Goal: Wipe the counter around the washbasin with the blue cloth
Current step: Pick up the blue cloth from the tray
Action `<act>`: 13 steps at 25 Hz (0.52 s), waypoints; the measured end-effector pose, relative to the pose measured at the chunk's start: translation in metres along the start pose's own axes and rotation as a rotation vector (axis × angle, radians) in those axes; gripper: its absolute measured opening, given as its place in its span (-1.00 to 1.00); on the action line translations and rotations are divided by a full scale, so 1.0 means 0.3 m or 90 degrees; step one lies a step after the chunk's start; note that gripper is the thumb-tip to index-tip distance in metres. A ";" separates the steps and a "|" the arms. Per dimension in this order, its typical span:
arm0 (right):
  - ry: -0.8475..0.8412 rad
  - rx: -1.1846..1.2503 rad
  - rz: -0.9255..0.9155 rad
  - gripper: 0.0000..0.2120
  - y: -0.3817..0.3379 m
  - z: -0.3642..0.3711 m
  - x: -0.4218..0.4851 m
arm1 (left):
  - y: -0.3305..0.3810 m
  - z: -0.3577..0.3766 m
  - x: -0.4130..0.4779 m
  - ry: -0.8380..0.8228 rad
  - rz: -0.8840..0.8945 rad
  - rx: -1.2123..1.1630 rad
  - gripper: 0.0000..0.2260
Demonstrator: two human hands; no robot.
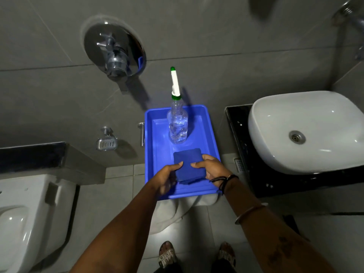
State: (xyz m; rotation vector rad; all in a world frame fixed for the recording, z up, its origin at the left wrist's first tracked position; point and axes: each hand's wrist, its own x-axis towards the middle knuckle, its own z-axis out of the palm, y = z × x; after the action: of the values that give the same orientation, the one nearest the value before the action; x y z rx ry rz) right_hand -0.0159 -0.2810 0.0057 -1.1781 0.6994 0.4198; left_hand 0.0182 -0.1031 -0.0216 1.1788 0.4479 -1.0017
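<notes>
A: Biggest things first?

B: Grey matte tile on wall and floor. Washbasin (307, 131) on the right: white glossy ceramic, rounded-rectangle bowl, round metal drain in the middle. It sits on a black polished counter (239, 131) with pale speckles. White toilet (25, 213) at lower left, same gloss.

A: Middle of frame?

B: Blue plastic tray (159, 138), rectangular, raised rim, smooth and shiny. It rests on something draped in white fabric (167, 213) (can't tell what is underneath).

A: On the tray?

B: Spray bottle (177, 127) upright in the far half: clear ribbed plastic, green collar, white nozzle with green tip. Blue cloth (188, 166) in the near half, dark blue, soft weave, folded to a thick rectangle.

A: Hands?

B: Both on the cloth. Left hand (165, 178) pinches its left edge, thumb on top, fingers underneath. Right hand (211, 168) grips the right edge, thumb over the top, fingers curled around the side. Black threads and a thin bangle on that wrist.

A: Wall hardware?

B: Round chrome mixer valve (115, 54) upper left, small metal soap dish (106, 141) below it.
</notes>
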 end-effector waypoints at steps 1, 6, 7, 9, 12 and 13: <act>-0.013 0.031 -0.005 -0.63 -0.006 -0.023 -0.023 | 0.001 0.018 -0.016 -0.067 -0.004 -0.063 -0.75; 0.031 0.041 -0.026 -0.79 -0.037 -0.159 -0.176 | -0.020 0.194 -0.049 -0.154 0.001 -0.090 -0.72; 0.064 0.026 -0.027 -0.84 -0.037 -0.187 -0.198 | -0.029 0.227 -0.047 -0.149 0.003 -0.064 -0.72; 0.123 0.004 -0.024 -0.85 -0.043 -0.268 -0.253 | -0.039 0.323 -0.034 -0.125 0.010 0.001 -0.71; 0.216 -0.129 -0.029 -0.88 -0.053 -0.450 -0.353 | -0.076 0.514 -0.004 -0.040 0.080 0.114 -0.77; 0.241 -0.152 -0.041 -0.90 -0.059 -0.521 -0.385 | -0.093 0.575 0.007 0.010 0.119 0.166 -0.85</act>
State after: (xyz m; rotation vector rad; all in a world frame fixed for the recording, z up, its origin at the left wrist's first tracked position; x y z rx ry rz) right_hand -0.1309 -0.4271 0.0646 -1.5231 0.9526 0.2296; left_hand -0.0377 -0.2621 0.0241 1.4352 0.2164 -0.9068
